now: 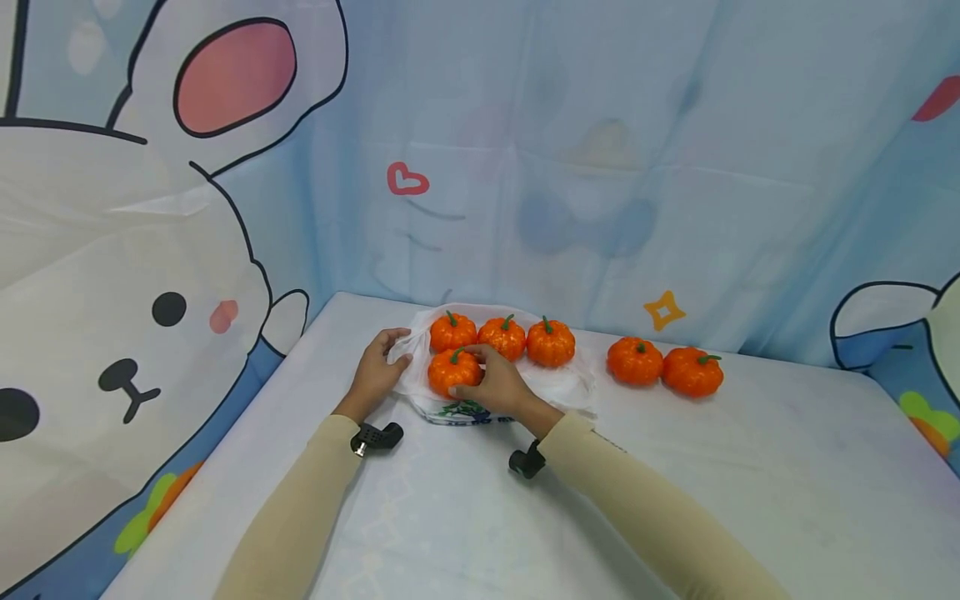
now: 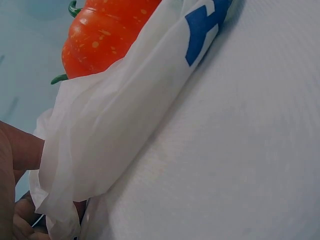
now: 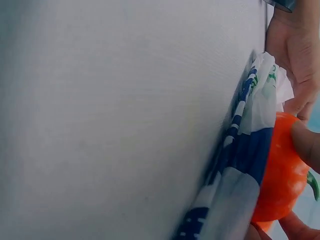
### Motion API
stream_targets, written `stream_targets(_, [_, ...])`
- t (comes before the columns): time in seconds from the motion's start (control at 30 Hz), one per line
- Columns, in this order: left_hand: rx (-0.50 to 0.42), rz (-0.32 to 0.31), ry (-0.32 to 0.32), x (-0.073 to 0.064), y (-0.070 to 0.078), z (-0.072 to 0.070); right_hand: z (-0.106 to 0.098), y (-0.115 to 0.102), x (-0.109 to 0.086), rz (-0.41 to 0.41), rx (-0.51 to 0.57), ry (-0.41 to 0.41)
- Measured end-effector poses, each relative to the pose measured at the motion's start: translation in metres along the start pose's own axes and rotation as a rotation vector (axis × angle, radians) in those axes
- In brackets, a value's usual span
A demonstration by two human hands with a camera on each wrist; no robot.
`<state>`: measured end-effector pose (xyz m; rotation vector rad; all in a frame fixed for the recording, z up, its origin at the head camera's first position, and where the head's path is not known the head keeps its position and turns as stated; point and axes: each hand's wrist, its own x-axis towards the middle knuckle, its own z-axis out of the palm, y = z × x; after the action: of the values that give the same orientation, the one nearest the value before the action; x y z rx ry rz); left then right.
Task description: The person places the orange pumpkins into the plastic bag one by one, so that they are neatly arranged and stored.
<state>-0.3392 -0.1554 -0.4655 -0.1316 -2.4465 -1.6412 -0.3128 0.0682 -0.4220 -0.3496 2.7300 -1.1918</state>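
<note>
My left hand (image 1: pixel 373 377) holds the left edge of a white plastic bag (image 1: pixel 572 388), which lies flat on the table. In the left wrist view the bag (image 2: pixel 110 140) bunches up between thumb and fingers. My right hand (image 1: pixel 504 387) grips a small orange toy pumpkin (image 1: pixel 450 377) with a green stem, over the front of the bag. The right wrist view shows this pumpkin (image 3: pixel 282 172) between thumb and fingers, beside the bag's blue-printed side (image 3: pixel 250 150). Behind it three more pumpkins stand in a row: left (image 1: pixel 450 330), middle (image 1: pixel 506 337) and right (image 1: pixel 551 343).
Two similar pumpkins, one (image 1: pixel 634 362) beside the other (image 1: pixel 693 372), sit on the white-covered table (image 1: pixel 750 467) right of the bag. A light blue printed curtain (image 1: pixel 480 225) hangs along the table's back edge. A cartoon figure (image 1: pixel 135 275) is printed on the left side.
</note>
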Motion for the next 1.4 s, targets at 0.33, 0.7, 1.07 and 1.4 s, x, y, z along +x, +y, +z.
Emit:
stream_targets(0.33, [0.009,0.008,0.0,0.0,0.0,-0.001,-0.046,0.011,-0.019,-0.059,0.087,0.039])
stream_targets(0.7, [0.021,-0.016,-0.009,0.0,0.001,0.0,-0.147,0.064,-0.074,-0.151,0.22,0.586])
stream_targets(1.07, [0.038,-0.024,-0.004,0.0,0.001,-0.001,-0.209,0.142,-0.094,0.195,0.079,0.752])
stream_targets(1.4, [0.027,-0.024,-0.008,-0.002,0.003,-0.001,-0.215,0.187,-0.091,0.432,0.099,0.413])
